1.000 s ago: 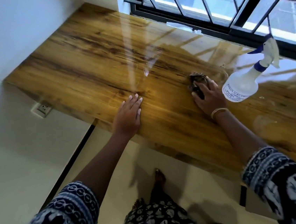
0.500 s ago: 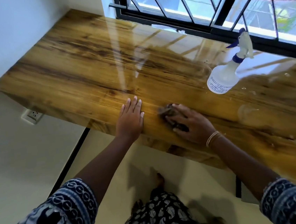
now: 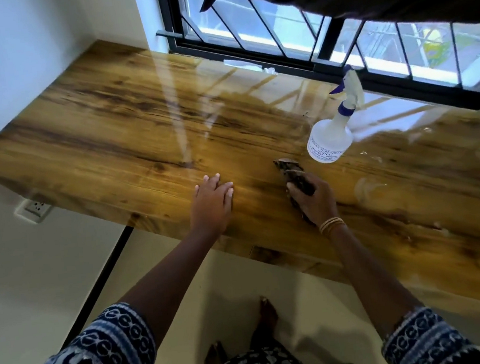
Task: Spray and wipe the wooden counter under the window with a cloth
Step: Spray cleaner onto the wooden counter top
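Right hand (image 3: 313, 200) curled over a dark, crumpled cloth (image 3: 292, 173), pressing it on the counter (image 3: 109, 136); cloth pokes out past the fingertips on the far side. Left hand (image 3: 211, 204) lies flat, fingers straight and together, just left of it, close to the near edge. Spray bottle (image 3: 329, 139), translucent white plastic with a blue collar, stands upright just beyond the cloth, near the window (image 3: 246, 24). Counter is glossy, streaky brown wood grain; wide bare stretch to the left, ending at the wall. Wet smears to the right. Wall socket (image 3: 34, 208) below the left near edge.
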{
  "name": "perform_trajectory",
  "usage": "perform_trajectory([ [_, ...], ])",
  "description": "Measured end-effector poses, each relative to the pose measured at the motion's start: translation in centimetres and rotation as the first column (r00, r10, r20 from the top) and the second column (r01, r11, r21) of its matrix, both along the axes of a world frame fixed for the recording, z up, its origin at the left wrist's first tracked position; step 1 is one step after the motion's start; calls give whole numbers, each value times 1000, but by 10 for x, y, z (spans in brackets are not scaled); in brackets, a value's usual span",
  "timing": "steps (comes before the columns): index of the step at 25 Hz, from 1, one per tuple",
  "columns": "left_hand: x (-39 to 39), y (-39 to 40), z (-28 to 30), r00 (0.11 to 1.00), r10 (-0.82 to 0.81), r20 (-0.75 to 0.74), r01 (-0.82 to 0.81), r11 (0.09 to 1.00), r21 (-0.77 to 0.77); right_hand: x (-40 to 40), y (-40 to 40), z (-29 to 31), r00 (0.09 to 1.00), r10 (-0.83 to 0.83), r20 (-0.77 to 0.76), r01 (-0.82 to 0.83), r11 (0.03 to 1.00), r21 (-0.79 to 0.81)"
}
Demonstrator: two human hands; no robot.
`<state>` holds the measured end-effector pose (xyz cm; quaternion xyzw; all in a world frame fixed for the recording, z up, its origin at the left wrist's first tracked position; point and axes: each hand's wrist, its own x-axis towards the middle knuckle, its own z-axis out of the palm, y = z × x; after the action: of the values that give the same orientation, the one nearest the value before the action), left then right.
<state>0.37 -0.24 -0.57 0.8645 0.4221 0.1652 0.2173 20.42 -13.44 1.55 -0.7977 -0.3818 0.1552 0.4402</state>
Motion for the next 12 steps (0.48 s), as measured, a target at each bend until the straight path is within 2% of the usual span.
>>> perform_trajectory([
  [1,6,-2,4,1000,-4,26,4,1000,-1,3,-7,3,954,-44,-298,69,995,75],
  [2,13,-4,9,998,-23,56,23,1000,3,6,-15,5,794,-11,-608,135,978,159],
  [3,21,-8,17,995,-39,89,39,999,-2,8,-24,5,555,90,-827,191,954,232],
  [4,30,-11,25,990,-53,127,56,998,-16,11,-32,4,361,177,-916,262,923,282],
  [5,41,-16,32,987,-63,151,71,996,-48,15,-39,5,223,253,-941,332,888,318],
  [6,53,-21,40,983,-65,171,80,994,-80,23,-43,5,143,304,-942,403,851,336],
  [7,64,-25,47,981,-64,185,85,990,-112,29,-46,8,107,340,-934,445,824,351],
  [11,116,-35,75,959,-21,283,74,981,-178,67,-55,33,119,539,-834,532,674,512],
  [12,132,-36,83,948,-5,318,77,974,-213,76,-50,43,103,553,-827,550,661,511],
])
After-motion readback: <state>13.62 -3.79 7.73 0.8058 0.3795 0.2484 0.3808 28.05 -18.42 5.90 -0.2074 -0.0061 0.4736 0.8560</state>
